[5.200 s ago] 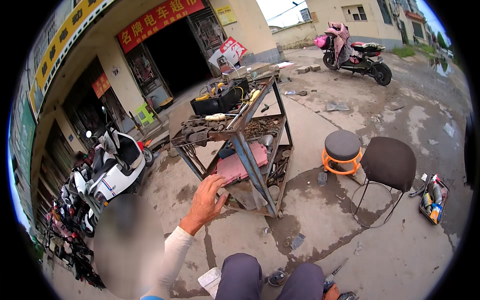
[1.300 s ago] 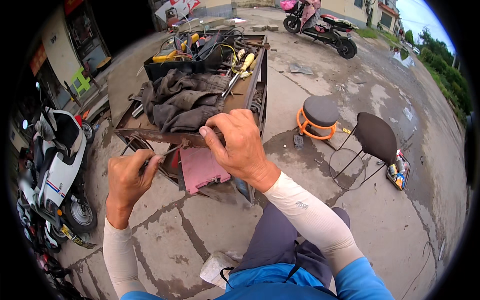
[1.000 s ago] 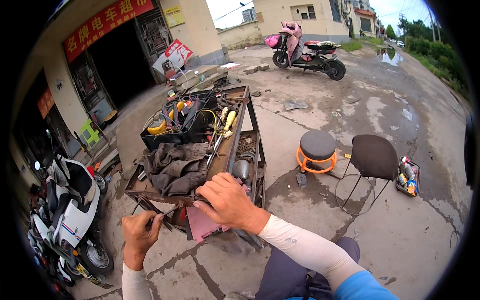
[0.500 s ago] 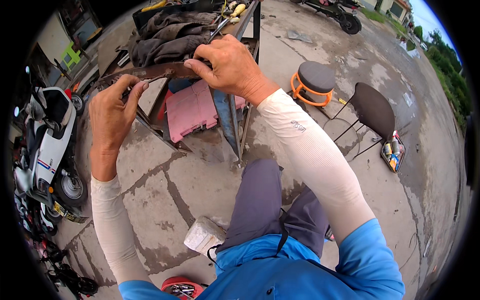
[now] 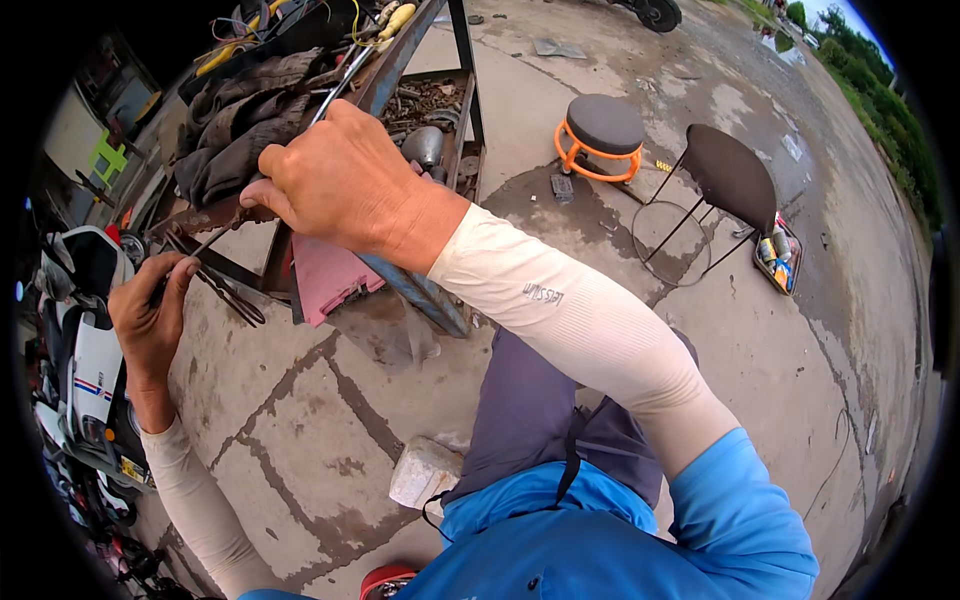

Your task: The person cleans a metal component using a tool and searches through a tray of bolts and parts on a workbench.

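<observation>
**Slim, dark, metal-looking rod (image 5: 218, 238) slants between the bare left hand (image 5: 150, 305) and bare right hand (image 5: 340, 180)**

The rod is at the near edge of the rusty metal bench (image 5: 383, 88) with blue-painted legs, at the left of the view. Below that edge and left of the lap, cracked grey concrete ground (image 5: 290, 410) spreads around the left hand; to its right, the ground runs from the bench to a round grey-topped stool (image 5: 605, 125) on an orange frame. Dark, thin looped strands (image 5: 235, 298) hang just beside the left hand.

The rod's long axis runs diagonally: one end sits at the left thumb, the other points up and right toward the right thumb. The left hand's grip is closed on the rod, pinched between thumb and curled fingers. The right hand's grip is curled at the bench's edge; whether it holds anything cannot be told.

On the bench lies a crumpled, dark grey-brown cloth heap (image 5: 240, 125), near a yellow-handled tool (image 5: 398, 22). A pink flat mat (image 5: 325, 278) shows beneath. A dark padded chair (image 5: 730, 175) with thin legs stands beyond the stool; a white scooter (image 5: 95, 375) is at far left.
</observation>
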Tool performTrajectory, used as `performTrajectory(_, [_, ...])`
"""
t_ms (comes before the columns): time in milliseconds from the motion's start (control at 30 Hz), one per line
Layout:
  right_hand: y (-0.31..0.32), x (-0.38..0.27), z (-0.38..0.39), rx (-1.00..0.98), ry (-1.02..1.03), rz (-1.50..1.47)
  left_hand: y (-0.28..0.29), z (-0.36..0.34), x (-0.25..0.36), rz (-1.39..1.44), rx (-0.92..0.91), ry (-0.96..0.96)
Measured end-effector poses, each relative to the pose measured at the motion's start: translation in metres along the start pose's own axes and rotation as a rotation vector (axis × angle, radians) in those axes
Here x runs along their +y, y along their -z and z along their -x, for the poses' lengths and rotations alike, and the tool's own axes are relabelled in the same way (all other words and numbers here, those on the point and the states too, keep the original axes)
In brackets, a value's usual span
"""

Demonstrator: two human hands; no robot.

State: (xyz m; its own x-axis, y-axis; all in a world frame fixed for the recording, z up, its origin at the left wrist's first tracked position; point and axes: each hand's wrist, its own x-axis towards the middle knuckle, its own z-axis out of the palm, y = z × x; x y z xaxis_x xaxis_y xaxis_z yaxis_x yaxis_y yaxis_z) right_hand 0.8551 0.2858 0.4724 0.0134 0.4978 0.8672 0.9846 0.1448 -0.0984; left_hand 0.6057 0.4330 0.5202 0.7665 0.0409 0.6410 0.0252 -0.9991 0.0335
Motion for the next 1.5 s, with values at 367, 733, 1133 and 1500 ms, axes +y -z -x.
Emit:
performTrajectory(367, [0.019,0.045,0.018,0.099,0.001,-0.022,-0.038,-0.032,0.029,0.053,0.015,0.008])
performTrajectory(733, [0.009,0.036,0.01,0.076,-0.124,-0.051,-0.03,-0.032,0.02,0.024,-0.036,0.103])
performTrajectory(1133, [-0.048,-0.032,-0.001,0.088,-0.13,-0.065,0.021,0.032,-0.038,-0.138,-0.014,0.145])
performTrajectory(1500, [0.001,0.01,0.098,0.426,-0.319,-0.4,0.003,0.023,-0.017,-0.055,0.053,0.165])
